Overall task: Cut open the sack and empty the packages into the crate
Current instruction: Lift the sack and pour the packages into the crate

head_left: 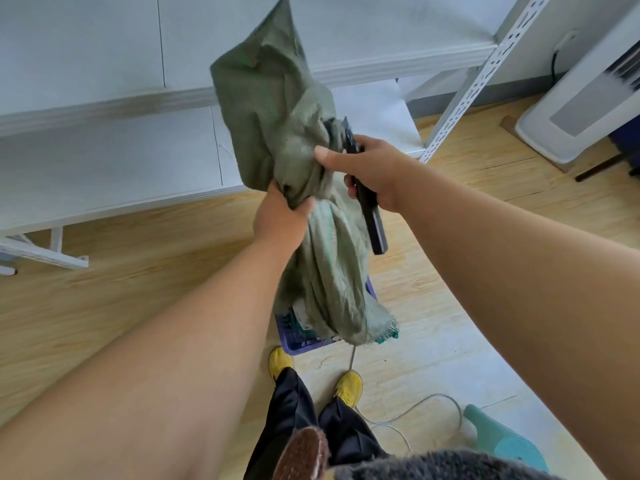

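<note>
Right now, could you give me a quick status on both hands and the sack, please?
Left hand grips sack; right hand grips sack plus black cutter. Sack held up, limp, frayed end over blue crate. Nothing in the way.

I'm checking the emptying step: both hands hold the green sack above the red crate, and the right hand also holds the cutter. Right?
Not quite: the crate is blue, not red, as the head view shows. Both the left hand and right hand hold the green sack above it, the right also holding the cutter.

Storeroom; slotted metal shelving (485, 84)
</note>
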`<state>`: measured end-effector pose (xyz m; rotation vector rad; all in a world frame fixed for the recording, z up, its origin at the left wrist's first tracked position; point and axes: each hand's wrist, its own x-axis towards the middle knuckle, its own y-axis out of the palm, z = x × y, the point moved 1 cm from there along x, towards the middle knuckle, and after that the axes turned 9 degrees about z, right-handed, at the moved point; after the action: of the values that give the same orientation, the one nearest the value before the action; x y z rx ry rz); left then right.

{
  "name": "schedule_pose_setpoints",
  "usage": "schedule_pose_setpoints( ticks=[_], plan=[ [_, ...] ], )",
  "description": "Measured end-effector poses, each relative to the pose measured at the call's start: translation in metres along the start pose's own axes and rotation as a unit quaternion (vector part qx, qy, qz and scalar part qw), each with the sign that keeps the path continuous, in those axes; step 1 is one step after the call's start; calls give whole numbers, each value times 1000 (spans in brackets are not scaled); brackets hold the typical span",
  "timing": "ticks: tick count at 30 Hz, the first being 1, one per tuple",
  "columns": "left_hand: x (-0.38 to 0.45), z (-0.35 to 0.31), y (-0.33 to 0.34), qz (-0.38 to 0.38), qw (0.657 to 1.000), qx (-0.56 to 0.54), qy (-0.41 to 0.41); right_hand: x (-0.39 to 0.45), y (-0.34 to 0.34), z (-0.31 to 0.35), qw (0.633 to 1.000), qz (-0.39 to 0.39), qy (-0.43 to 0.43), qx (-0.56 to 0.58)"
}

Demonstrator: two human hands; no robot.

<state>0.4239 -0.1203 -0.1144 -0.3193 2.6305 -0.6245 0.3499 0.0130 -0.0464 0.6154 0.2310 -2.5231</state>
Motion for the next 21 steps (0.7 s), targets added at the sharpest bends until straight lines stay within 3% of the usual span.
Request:
schedule_pose_setpoints(
  ticks=[5,8,12,15,18,21],
  plan=[
    [5,-15,-22,-149,986,46,58,-2,-8,-15,999,-32,-3,-25],
    [4,-17,-20,-81,985,147,41,-4,-8,-25,999,-37,17,-31],
    [3,-27,-25,-162,980,89,68,-6,-10,-29,999,-39,18,-16],
    [4,-24,-29,-102,982,157,22,-8,-12,-31,999,-43,19,-3],
    [5,-29,-36,-184,977,105,27,-10,-13,-29,999,-47,20,3],
    [8,-35,-34,-106,979,174,32,-11,-16,-34,998,-52,28,11]
  ],
)
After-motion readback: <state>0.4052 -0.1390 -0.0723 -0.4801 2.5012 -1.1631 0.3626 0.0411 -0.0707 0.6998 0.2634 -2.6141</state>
